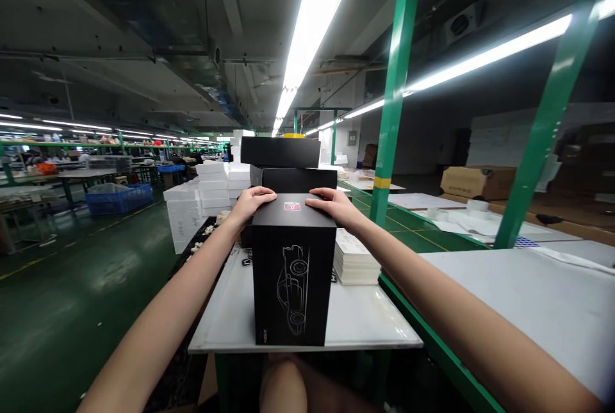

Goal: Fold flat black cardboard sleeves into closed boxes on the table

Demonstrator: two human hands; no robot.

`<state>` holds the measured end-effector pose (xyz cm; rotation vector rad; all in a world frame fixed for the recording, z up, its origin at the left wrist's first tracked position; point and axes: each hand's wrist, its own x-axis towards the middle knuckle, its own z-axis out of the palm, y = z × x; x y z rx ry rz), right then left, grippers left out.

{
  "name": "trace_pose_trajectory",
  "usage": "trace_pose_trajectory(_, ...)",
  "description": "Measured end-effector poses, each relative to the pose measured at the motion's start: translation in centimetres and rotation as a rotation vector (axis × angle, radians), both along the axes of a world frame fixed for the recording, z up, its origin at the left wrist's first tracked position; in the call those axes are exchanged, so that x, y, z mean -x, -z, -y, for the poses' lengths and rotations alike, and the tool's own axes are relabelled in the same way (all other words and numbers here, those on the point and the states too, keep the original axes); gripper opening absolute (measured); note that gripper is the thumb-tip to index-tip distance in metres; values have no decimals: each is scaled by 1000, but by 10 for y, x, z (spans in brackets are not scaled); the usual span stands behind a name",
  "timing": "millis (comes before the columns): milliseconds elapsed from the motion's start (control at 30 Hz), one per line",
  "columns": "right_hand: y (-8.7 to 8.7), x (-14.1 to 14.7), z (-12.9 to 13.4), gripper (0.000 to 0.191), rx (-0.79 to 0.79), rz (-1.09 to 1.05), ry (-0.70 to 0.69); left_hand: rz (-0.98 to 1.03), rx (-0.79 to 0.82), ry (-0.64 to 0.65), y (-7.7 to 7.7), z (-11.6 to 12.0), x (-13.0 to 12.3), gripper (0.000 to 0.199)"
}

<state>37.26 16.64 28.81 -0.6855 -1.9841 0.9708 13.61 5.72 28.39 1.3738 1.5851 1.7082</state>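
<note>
Faced a dim workshop with a green floor, lit from above by long strip lights, with a blue basket far off to the left and a green post rising to the right. Looked down on a white tabletop and found the tall black box upright on it, right at the near edge, about midway between the near corners. Saw a car outline on the near face and a small red and white label on top.

Had the left hand at the top's left edge and the right hand at the right, with fingers reaching inward over it. Touched the box with both, but could not tell how firmly either grip pressed, with the thumbs mostly out of sight.

Judged the outside of this box complete: top flat, no flap raised, no gap noticeable. Could not tell whether filled or hollow, nor whether fastened below. Saw two more black boxes stacked behind, too hidden to judge how finished. Noted a paper stack near the tabletop's right edge, and white boxes piled beyond the far left corner.
</note>
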Motion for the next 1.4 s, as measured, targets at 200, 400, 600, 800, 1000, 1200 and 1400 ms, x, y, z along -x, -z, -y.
trace_pose_trajectory(200,3,7,-9,44,-74,63,-15,0,4,-76,4,-1,3,39)
trace_pose_trajectory(400,3,7,-24,35,-167,98,-21,25,49,-90,5,-5,10,33)
trace_pose_trajectory(600,-4,-2,-25,37,-200,199,-170,54,25,-90,10,-11,6,30)
trace_pose_trajectory(800,-4,-5,-28,35,-271,267,-201,-12,48,-95,5,-7,4,26)
trace_pose_trajectory(1000,-2,-6,-35,39,-270,302,-218,-67,67,-116,5,-8,7,33)
trace_pose_trajectory(1200,-6,-10,-33,43,-240,360,-211,-204,72,-47,9,-2,14,52)
trace_pose_trajectory(1400,2,-10,-33,58,-254,287,-182,-280,9,17,23,7,11,80)
